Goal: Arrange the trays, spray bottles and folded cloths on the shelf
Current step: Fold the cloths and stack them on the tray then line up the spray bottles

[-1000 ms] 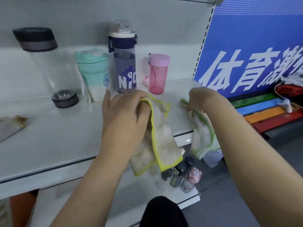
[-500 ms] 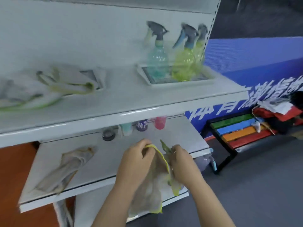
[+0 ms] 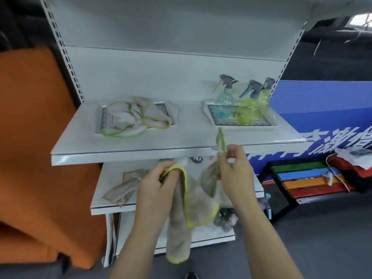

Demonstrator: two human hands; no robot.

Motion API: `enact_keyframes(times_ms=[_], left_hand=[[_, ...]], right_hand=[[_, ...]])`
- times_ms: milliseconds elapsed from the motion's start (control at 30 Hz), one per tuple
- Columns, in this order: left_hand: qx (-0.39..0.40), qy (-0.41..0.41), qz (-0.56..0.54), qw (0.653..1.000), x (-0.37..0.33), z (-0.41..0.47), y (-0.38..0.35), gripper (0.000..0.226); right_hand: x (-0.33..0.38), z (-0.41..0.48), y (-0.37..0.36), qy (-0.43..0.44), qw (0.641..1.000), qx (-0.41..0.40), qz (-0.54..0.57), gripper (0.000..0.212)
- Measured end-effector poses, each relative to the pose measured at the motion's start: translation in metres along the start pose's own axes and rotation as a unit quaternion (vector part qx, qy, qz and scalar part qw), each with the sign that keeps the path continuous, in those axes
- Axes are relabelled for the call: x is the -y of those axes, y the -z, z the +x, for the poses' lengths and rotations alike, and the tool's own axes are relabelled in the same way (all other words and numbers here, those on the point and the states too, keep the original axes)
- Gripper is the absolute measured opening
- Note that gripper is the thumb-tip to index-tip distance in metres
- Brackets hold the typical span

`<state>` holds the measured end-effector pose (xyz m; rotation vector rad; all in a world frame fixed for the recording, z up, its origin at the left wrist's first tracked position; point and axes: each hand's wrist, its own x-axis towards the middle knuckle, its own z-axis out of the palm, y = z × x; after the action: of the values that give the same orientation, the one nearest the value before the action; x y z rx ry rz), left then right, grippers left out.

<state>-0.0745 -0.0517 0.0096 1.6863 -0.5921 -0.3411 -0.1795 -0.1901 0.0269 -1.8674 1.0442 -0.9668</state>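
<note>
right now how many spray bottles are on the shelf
3, all on the right tray: a blue one at left, a yellow-green one in the middle, another behind it at right. None seems hidden.

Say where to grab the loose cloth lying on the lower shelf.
Pinch the loose cloth at its front end near the lower shelf edge, coming from above and in front. It lies crumpled and elongated, so that end is probably the easiest reach.

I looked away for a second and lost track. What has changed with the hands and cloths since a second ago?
Both hands rose off the lower shelf, still gripping their cloths. The left hand keeps the yellow-edged cloth; the right hand now pinches the green-edged cloth higher, beside the upper shelf's front edge. Nothing was let go. The spray bottles remain on their tray.
</note>
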Motion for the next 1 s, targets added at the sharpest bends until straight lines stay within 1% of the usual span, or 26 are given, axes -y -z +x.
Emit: enact_keyframes(times_ms=[33, 100, 167, 233, 367, 433, 500, 533, 600, 633, 667, 733, 800, 833, 867, 900, 933, 1000], left_hand=[[-0.01, -0.006, 0.003, 1.0, -0.003, -0.001, 0.006, 0.018], [-0.026, -0.022, 0.017, 0.999, -0.01, -0.001, 0.018, 0.023], [-0.047, -0.032, 0.037, 0.998, -0.013, 0.004, 0.028, 0.024], [-0.079, -0.024, 0.06, 0.995, -0.013, 0.012, 0.037, 0.021], [-0.125, -0.002, 0.078, 0.989, -0.012, 0.037, 0.044, 0.019], [-0.148, 0.009, 0.092, 0.985, -0.011, 0.051, 0.044, 0.018], [-0.161, 0.028, 0.094, 0.982, -0.01, 0.066, 0.04, 0.018], [-0.165, 0.037, 0.098, 0.981, -0.008, 0.075, 0.036, 0.018], [-0.168, 0.045, 0.114, 0.978, -0.007, 0.088, 0.031, 0.017], [-0.168, 0.048, 0.121, 0.977, -0.006, 0.094, 0.028, 0.016], [-0.167, 0.051, 0.125, 0.977, -0.006, 0.099, 0.026, 0.016], [-0.169, 0.058, 0.128, 0.976, -0.007, 0.11, 0.022, 0.015], [-0.173, 0.063, 0.134, 0.974, -0.007, 0.118, 0.019, 0.013], [-0.177, 0.063, 0.136, 0.973, -0.007, 0.122, 0.018, 0.013], [-0.181, 0.061, 0.142, 0.971, -0.007, 0.125, 0.019, 0.015], [-0.186, 0.059, 0.146, 0.97, -0.007, 0.127, 0.019, 0.015], [-0.196, 0.057, 0.153, 0.967, -0.008, 0.13, 0.021, 0.014], [-0.215, 0.046, 0.171, 0.96, -0.01, 0.134, 0.025, 0.014]], right_hand=[[0.013, 0.013, -0.004, 0.013, 1.0, -0.017, 0.002, 0.004], [0.042, 0.049, -0.013, 0.046, 0.998, -0.047, 0.003, 0.015], [0.065, 0.089, -0.028, 0.079, 0.995, -0.055, 0.001, 0.016], [0.077, 0.125, -0.046, 0.097, 0.994, -0.051, -0.019, 0.017], [0.068, 0.171, -0.078, 0.11, 0.991, -0.037, -0.067, 0.02], [0.055, 0.182, -0.093, 0.084, 0.988, -0.015, -0.131, 0.021], [0.032, 0.191, -0.11, 0.052, 0.974, 0.03, -0.219, 0.023], [0.019, 0.195, -0.119, 0.045, 0.961, 0.065, -0.266, 0.025], [0.0, 0.199, -0.131, 0.047, 0.92, 0.16, -0.355, 0.026], [-0.005, 0.201, -0.134, 0.049, 0.899, 0.201, -0.386, 0.026], [-0.005, 0.203, -0.136, 0.05, 0.885, 0.226, -0.405, 0.025], [0.004, 0.208, -0.137, 0.043, 0.874, 0.247, -0.416, 0.023], [0.024, 0.206, -0.132, 0.053, 0.88, 0.255, -0.398, 0.022], [0.035, 0.203, -0.13, 0.078, 0.887, 0.264, -0.37, 0.02], [0.046, 0.195, -0.128, 0.112, 0.893, 0.285, -0.329, 0.02], [0.055, 0.183, -0.123, 0.146, 0.891, 0.328, -0.278, 0.023], [0.062, 0.169, -0.12, 0.17, 0.879, 0.389, -0.218, 0.025], [0.069, 0.143, -0.115, 0.152, 0.828, 0.525, -0.129, 0.031]])
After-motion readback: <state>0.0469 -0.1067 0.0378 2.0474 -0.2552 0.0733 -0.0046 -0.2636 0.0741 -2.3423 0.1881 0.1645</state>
